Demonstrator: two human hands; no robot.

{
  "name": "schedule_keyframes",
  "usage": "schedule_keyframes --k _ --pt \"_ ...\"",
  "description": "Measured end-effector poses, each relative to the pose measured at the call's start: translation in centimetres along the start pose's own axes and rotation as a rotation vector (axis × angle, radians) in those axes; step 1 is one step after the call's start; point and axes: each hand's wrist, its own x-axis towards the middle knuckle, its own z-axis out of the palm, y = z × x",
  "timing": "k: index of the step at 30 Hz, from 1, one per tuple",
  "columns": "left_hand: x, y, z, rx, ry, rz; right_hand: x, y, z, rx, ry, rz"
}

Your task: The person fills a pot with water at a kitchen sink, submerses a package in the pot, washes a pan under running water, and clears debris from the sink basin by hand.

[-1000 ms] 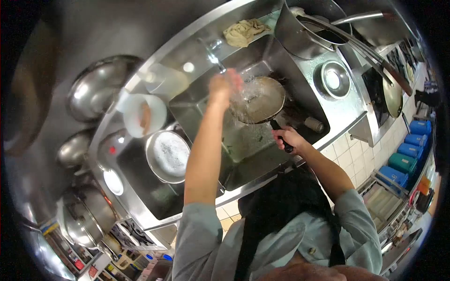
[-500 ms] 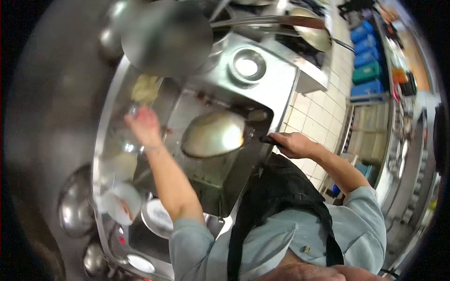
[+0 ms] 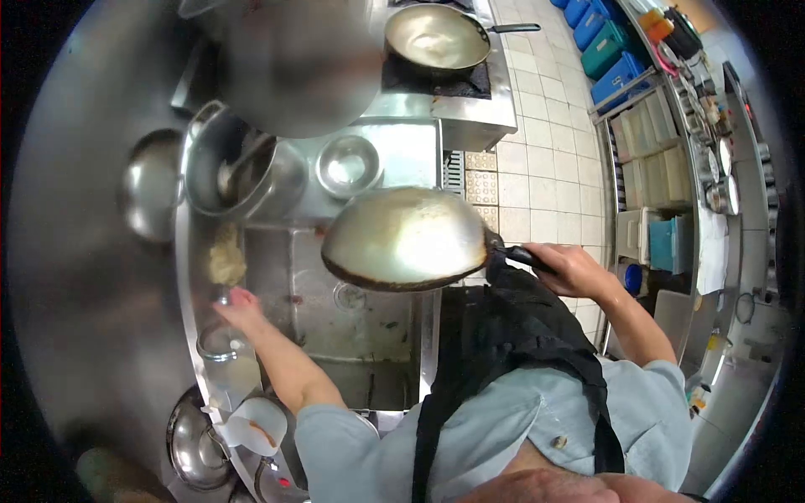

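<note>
My right hand (image 3: 574, 270) is wrapped round the black handle of a wok (image 3: 402, 239). The wok hangs tilted over the right side of the metal sink (image 3: 356, 323), its shiny metal surface catching the light and its rim darkened. At the sink's left edge, my left hand (image 3: 241, 312) is closed around a small metallic piece that I cannot make out. Just beyond those fingers lies a pale yellow, bristly-looking bundle (image 3: 226, 256). A clear container (image 3: 220, 342) stands close beside the left wrist.
Behind the sink are a steel bowl (image 3: 349, 167) and a large pot (image 3: 231, 159) with a utensil in it. Another wok (image 3: 438, 39) rests on the stove, handle outward. A white container (image 3: 254, 426) stands near my left elbow. Shelving (image 3: 650, 159) lines the tiled floor's far side.
The wok has come up out of the sink, and my right hand has risen with it. My left hand stays at the sink's left edge. The camera view has turned.
</note>
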Motion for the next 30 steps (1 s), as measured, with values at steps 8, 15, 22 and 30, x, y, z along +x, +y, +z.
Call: schedule_keyframes --k 8,15,22,30 --pt "-14.6 -8.5 -5.6 0.923 -0.092 0.176 -8.6 9.5 -1.0 0.263 0.460 0.281" --pt "-33.8 -24.2 -12.5 1.682 -0.335 0.550 -13.2 22.4 -3.5 0.637 0.530 0.398" --pt "-39.7 -28.7 -13.4 2.028 -0.199 0.826 -13.8 30.9 -6.6 1.088 0.478 0.582" --pt "-39.5 -29.7 -11.8 2.231 0.093 0.643 -6.9 38.1 -7.0 1.387 0.524 0.697"
